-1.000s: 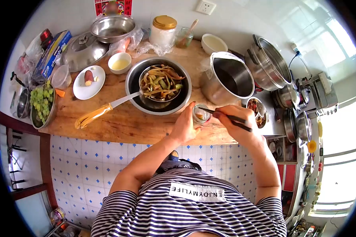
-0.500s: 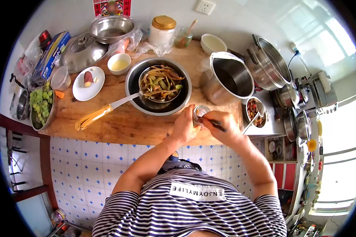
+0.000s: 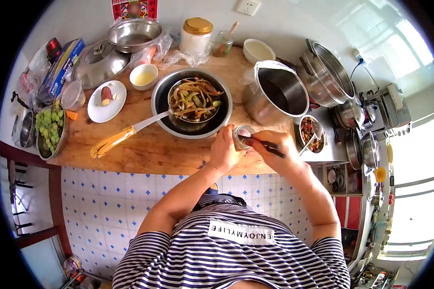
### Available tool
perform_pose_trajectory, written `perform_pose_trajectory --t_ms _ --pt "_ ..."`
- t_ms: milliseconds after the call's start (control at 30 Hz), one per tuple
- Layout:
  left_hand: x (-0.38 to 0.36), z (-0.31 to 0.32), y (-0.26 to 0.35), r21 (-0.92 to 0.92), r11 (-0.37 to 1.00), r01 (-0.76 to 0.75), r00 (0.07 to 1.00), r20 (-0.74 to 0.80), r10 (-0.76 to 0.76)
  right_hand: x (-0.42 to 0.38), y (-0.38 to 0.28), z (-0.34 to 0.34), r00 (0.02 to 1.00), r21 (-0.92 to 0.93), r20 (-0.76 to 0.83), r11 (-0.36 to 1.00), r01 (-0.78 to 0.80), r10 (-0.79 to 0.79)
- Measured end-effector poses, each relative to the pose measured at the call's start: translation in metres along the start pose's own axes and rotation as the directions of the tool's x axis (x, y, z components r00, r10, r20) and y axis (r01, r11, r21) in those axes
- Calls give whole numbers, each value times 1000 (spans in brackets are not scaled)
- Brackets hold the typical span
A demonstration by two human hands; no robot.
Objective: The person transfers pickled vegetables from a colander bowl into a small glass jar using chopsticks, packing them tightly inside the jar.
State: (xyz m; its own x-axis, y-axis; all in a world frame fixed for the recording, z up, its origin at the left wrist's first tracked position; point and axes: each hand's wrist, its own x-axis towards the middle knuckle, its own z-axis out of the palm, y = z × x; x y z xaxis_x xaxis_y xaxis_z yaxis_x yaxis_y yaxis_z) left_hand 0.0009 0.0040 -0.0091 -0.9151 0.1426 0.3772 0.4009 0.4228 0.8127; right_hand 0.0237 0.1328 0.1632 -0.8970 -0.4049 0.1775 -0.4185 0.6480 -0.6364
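My left hand point(image 3: 223, 150) is wrapped round a small clear glass jar point(image 3: 239, 139), its open mouth turned up toward me. In my right hand point(image 3: 280, 149) is a slim dark-handled utensil point(image 3: 270, 147), its tip inside the jar's mouth; fingers and rim hide its working end. Just beyond the jar sits a large steel bowl point(image 3: 161, 123). A strainer with a yellow-wrapped handle point(image 3: 115, 140) rests in that bowl, holding cooked-looking green and brown strips point(image 3: 197, 100). Right of the bowl stands a deep steel pot point(image 3: 255, 108) with a white cloth or plastic on its rim.
Left on the wooden counter point(image 3: 144, 156) are a white plate point(image 3: 99, 111) with a reddish root piece, a small bowl of yellow liquid point(image 3: 143, 77) and grapes point(image 3: 49, 126). A pan of chopped food with a ladle point(image 3: 312, 135) sits right, near stacked pots point(image 3: 328, 79).
The jar and both hands have shifted slightly, and the jar's mouth is more visible. The right hand's utensil now lies at a different angle, with more of its handle showing.
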Motion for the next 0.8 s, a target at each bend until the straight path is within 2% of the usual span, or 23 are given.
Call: perform_pose_trajectory --t_ms 67,100,133,167,200,233,267,300,367,400,433,467,500,533,600,633,667,733,767,800 --pt "3 -2 1 -3 992 -124 985 -121 123 0 -9 -19 997 -43 -76 999 10 -13" --pt "3 -1 0 -5 992 -122 985 -123 121 0 -12 -22 997 -31 -71 999 -10 7" --pt "2 0 -4 -133 988 -80 996 -45 75 -1 -14 -23 997 -16 -69 999 -34 33" --pt "0 1 -6 -254 967 -29 998 43 42 -4 -1 -13 1000 -55 -3 998 2 -2" --pt "-1 -1 -5 -254 967 -32 998 49 46 -5 15 0 997 -94 63 995 44 -38" --pt "2 -2 -3 -187 981 -57 998 30 64 -6 14 6 991 -165 25 978 131 -128" --pt "1 -2 -1 -120 990 -71 997 10 73 -7 10 9 992 -155 -8 980 121 -124" --pt "0 -2 2 -83 996 -22 1000 18 24 -8 10 9 996 -88 -15 993 85 -86" --pt "-2 -3 3 -38 999 -16 1000 -7 16 -6 13 3 999 75 -16 997 -31 33" --pt "0 -4 3 4 1000 -8 999 -40 9 -4 3 -7 999 49 -47 999 -20 23" --pt "0 -2 0 -5 994 -110 988 -105 109 -1 -11 -19 997 -22 -76 1000 13 -15" --pt "-1 1 -4 -4 994 -105 989 -107 104 1 -19 -25 994 -92 -101 995 40 -49" --pt "-3 4 -10 -69 990 -120 990 -85 114 1 -19 -25 994 -134 -81 989 57 -69" --pt "-3 5 -12 -134 981 -138 989 -63 130 -2 -12 -14 996 -5 -23 996 -89 88" --pt "-5 5 -10 -86 987 -138 990 -34 135 -6 19 11 996 -140 82 988 59 -47" --pt "-5 3 -8 -37 991 -130 992 -11 129 -6 21 22 996 -39 -6 995 87 -87" --pt "-5 2 -6 -34 992 -125 992 -24 124 -4 22 20 995 -40 4 994 97 -97" --pt "-6 -6 3 24 1000 -2 999 -35 3 0 15 16 999 37 49 999 15 -17" --pt "-4 -7 2 12 999 43 999 -11 -43 2 6 4 994 -8 109 1000 -10 11" --pt "-4 -7 0 12 999 48 999 -18 -48 6 -14 -8 996 6 73 999 -44 43"
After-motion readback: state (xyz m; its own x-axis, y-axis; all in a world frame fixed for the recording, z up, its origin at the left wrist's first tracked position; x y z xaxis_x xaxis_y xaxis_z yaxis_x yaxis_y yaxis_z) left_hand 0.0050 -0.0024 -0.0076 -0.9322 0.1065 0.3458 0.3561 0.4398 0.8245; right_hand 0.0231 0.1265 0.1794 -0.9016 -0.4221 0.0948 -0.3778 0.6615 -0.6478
